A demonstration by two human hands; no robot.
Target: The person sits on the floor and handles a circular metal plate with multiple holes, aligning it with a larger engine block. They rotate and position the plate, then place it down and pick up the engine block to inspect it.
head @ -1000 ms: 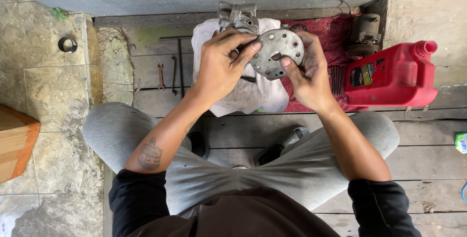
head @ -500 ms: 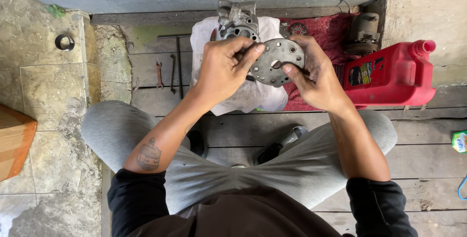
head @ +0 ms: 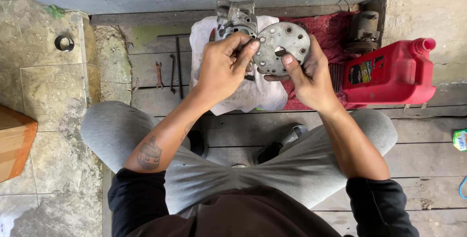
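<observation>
Since the earlier frame the round metal plate [head: 281,46] had tipped more face-up toward the camera, and the left hand [head: 224,67] had shifted to pinch its near-left edge. Nearest the camera, the person sat cross-legged in grey trousers [head: 233,159]. Above the knees, the right hand [head: 307,75] cupped the plate from below at 5 o'clock, fingers closed under it and thumb pressed on its face. The left hand's fingertips were closed on the rim at 9 o'clock. Beneath lay a white cloth [head: 248,93]; beyond it, at 12 o'clock, a grey metal housing [head: 236,17]. A red jug [head: 391,71] stood at 3 o'clock, wrenches [head: 165,74] at 9 o'clock.
</observation>
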